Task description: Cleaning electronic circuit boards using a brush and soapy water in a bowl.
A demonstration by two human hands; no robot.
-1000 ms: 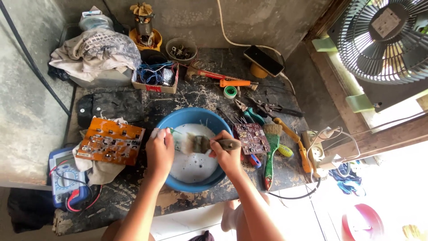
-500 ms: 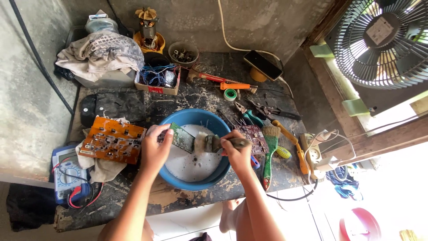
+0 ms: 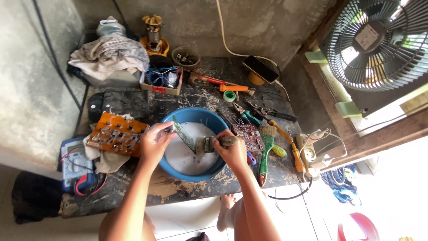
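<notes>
A green circuit board (image 3: 183, 134) is pinched tilted over the blue basin (image 3: 178, 172) by the left hand (image 3: 155, 143); a brush (image 3: 214, 143) is clasped in the right hand (image 3: 232, 151). Short, light strokes are advised, with the board kept above the basin

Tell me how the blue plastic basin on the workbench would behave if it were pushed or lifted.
The round blue plastic basin would probably slop, since whitish liquid seems to lie in its bottom. It overhangs the bench's front edge slightly, so a push towards the person might tip it. Its thin wall would likely flex if gripped at one side.
</notes>
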